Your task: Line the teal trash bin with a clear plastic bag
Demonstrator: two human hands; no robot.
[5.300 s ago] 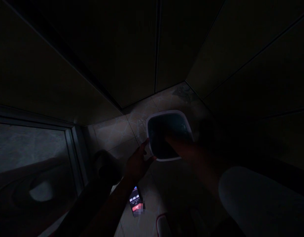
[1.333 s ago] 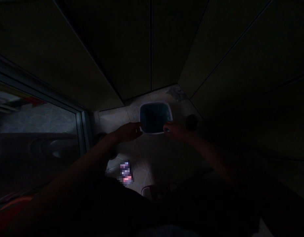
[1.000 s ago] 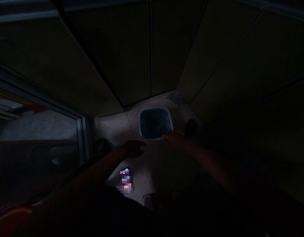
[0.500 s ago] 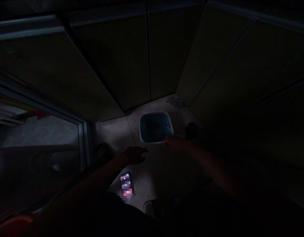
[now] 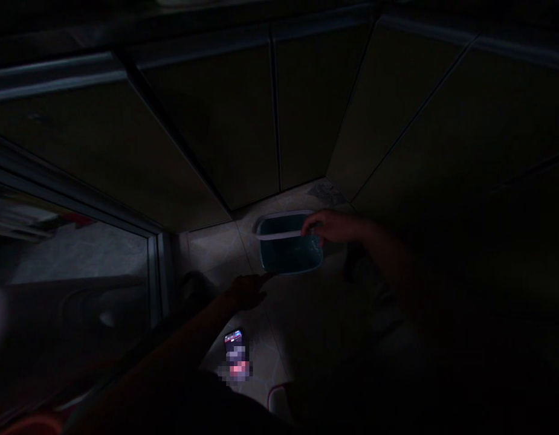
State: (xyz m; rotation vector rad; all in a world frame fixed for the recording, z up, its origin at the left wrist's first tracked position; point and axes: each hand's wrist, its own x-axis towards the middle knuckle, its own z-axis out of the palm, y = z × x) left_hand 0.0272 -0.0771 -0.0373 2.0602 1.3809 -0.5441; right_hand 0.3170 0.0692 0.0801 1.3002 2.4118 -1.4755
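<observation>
A teal bin stands on the tiled floor, its inside dark. Its white rim ring is raised off the near edge, so the front of the ring crosses over the opening. My right hand has its fingers curled round the ring's right side. My left hand hangs at the bin's near left corner with fingers apart and a finger stretched toward the edge. Whether that finger touches the bin, I cannot tell. Most of the scene is very dark.
A phone with a lit, partly blurred screen lies on the floor near my left forearm. Dark cabinet panels stand behind the bin and to the right. A door frame is at left. An orange rim shows at bottom left.
My right hand has moved up and away from me, raising the near side of the white ring from the bin. My left hand stays near the bin's near left corner.
</observation>
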